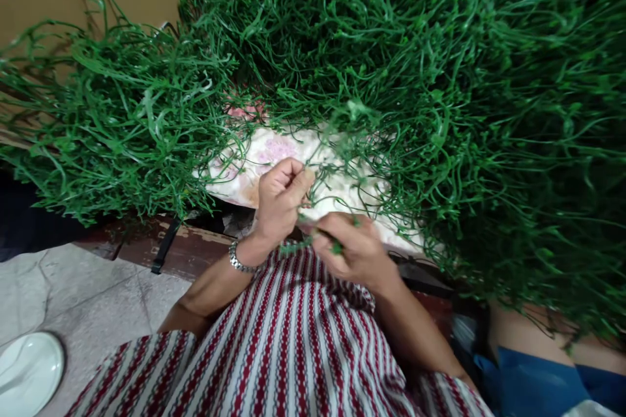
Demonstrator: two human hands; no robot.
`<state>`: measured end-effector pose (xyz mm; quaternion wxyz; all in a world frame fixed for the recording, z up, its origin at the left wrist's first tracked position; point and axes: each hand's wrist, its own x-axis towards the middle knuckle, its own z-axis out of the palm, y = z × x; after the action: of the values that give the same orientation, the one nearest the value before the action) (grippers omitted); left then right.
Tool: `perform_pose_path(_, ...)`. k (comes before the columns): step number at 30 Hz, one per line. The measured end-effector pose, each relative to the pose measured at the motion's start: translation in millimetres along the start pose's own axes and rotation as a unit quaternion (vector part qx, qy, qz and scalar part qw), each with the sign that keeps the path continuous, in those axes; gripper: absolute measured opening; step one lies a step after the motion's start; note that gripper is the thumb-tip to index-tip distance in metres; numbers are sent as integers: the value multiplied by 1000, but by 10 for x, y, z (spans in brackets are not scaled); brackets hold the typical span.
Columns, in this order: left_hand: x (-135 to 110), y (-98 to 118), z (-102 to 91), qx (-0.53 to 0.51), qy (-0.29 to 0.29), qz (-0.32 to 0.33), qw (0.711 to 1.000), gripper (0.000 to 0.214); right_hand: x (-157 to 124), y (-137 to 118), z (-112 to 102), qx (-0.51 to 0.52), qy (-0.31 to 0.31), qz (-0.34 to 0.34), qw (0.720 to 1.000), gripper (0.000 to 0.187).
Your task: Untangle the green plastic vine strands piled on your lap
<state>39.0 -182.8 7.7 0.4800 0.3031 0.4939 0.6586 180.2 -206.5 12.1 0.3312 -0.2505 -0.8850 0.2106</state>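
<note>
My left hand point(281, 199), with a metal watch on its wrist, is closed with thumb against fingers on a thin green artificial plant stem point(320, 166). The stem's leafy top is blurred above the fist. Just to the right and nearer my body, my right hand point(353, 249) is curled shut around small green plant pieces point(336, 247), whose bits poke out between the fingers. Both hands are over the near edge of a white floral cloth point(278, 143), where several loose stems lie. Exactly how the pieces meet between the hands is blurred.
A big tangled heap of green stems point(415, 32) covers the back and right. Another pile point(127, 124) lies at left. Below is a brown wooden edge with a black strap point(166, 244). A white plate point(32, 371) sits on the tiled floor point(107, 293).
</note>
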Motion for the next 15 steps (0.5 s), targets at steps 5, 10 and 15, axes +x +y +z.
perform_pose_path(5,-10,32,-35,-46,-35,12,998,28,57,100,-288,-23,71,55,996,11)
perform_pose_path(10,-58,23,-10,-27,-47,34,998,25,142,85,-91,25,125,116,985,6)
perform_pose_path(15,-143,-110,19,48,-5,129,991,21,183,71,159,246,60,176,951,14)
